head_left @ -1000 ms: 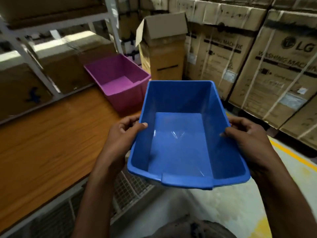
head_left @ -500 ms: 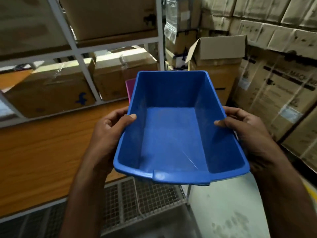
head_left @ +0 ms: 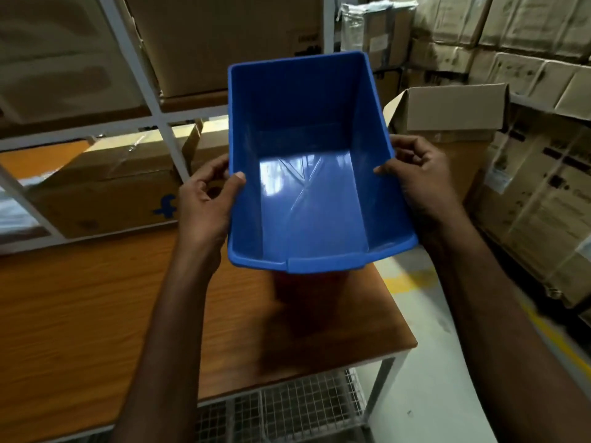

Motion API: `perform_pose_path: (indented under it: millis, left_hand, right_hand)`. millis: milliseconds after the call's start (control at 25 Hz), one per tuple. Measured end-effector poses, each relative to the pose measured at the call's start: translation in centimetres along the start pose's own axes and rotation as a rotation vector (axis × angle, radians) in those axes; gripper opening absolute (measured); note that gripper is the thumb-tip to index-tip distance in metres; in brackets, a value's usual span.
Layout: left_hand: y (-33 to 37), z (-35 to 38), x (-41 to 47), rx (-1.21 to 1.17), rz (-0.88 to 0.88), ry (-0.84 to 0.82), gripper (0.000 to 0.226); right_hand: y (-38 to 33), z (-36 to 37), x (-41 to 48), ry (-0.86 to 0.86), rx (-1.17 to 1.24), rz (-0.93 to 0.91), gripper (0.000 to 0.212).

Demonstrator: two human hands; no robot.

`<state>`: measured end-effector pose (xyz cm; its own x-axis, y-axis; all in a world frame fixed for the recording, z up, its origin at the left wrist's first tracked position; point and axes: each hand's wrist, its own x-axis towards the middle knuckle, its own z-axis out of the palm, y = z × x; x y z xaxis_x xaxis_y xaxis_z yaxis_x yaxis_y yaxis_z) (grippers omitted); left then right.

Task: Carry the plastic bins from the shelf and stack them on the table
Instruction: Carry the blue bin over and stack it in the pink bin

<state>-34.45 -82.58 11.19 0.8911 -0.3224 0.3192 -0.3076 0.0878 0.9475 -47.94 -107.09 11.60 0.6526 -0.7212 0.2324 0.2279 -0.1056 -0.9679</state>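
— Logging head view, item one: blue plastic bin [head_left: 313,193], empty, open side up, held in the air above the right end of the tabletop [head_left: 96,298]. Holder?

— Both hands. Left hand [head_left: 204,203] grips the left wall, thumb inside the rim, fingers [head_left: 209,167] curled round the outside. Right hand [head_left: 419,177] grips the right wall the same way, thumb over the rim. The bin touches no surface that I can see.

— Step in hand?

— Judged: carry almost complete, placement pending. A dark reddish shape [head_left: 307,282] lies under the bin's near end. Whether it is another bin or only shadow, I cannot tell.

— Next move calls for?

— A level lowering, with both grips held until the base seats. If a bin waits beneath, the walls must line up so this one nests rather than perching on a rim.

— Item two, surroundings?

— White shelf frame [head_left: 153,123] behind the tabletop, with a cardboard box [head_left: 105,193] on its lower level. Open carton [head_left: 454,113] to the right, stacked cartons [head_left: 537,203] beyond it. Wire mesh [head_left: 287,410] under the tabletop. Yellow floor line [head_left: 550,340].

— Writing?

— One blue mark [head_left: 166,206] shaped like a lowercase "f" on the cardboard box. The dark print on the stacked cartons is blurred and unreadable. No label shows on the bin.
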Motion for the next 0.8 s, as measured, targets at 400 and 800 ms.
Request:
perform_pose_path:
  millis: [400, 800]
  left_hand:
    - [-5.2, 2.3, 5.9, 0.057, -0.093, 0.064, 0.043]
    - [-11.0, 3.2, 7.8, 0.205, -0.433, 0.059, 0.026]
  right_hand:
    - [6.4, 1.7, 10.4, -0.171, -0.048, 0.099, 0.040]
    - [12.5, 2.9, 12.1, -0.182, -0.140, 0.401, 0.032]
